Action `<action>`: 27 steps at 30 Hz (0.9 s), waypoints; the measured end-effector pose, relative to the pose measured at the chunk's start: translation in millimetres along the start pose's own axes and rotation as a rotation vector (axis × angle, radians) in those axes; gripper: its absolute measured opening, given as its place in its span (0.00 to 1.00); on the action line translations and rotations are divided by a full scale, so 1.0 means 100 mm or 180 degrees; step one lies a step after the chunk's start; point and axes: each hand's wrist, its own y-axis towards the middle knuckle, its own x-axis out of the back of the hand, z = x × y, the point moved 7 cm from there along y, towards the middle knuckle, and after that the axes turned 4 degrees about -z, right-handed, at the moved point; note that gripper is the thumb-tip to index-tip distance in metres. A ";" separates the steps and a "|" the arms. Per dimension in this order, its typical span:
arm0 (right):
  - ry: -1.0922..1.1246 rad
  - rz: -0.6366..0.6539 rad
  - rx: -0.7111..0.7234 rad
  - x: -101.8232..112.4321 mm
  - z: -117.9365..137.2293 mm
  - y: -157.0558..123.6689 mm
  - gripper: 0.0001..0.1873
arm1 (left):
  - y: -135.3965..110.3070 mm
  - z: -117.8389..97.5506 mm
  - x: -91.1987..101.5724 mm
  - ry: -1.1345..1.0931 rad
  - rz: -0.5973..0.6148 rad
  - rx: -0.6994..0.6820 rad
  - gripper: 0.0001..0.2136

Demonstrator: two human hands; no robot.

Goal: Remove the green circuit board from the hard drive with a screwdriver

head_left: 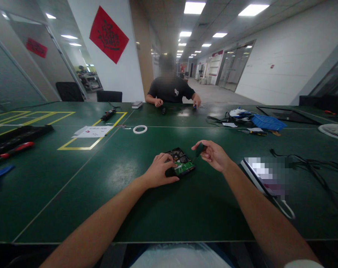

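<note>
A hard drive (182,167) lies on the green tabletop in front of me, its green circuit board facing up. My left hand (161,169) grips it at its left side, thumb along the near edge and fingers bent over the top, hiding that part. Just right of the drive, my right hand (212,154) pinches the dark handle of a small screwdriver (199,149). A thin shaft slants down from the handle toward the drive's right edge. Whether its tip touches the drive I cannot tell.
A lit phone or tablet (258,175) with a white cable lies near my right forearm. Further off are a tape roll (140,129), a blue basket (268,122), pliers (252,131) and black cables (311,163). Across the table sits a person (170,89) handling small items.
</note>
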 end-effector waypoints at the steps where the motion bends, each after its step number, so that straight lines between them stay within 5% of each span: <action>1: 0.0040 -0.0015 -0.0012 0.01 0.00 0.00 0.13 | 0.00 0.00 0.00 0.0004 0.0002 0.0011 0.24; 27: 0.0022 0.0048 0.0069 -0.07 0.00 -0.05 0.16 | 0.00 -0.03 0.01 -0.0034 0.0004 -0.0037 0.23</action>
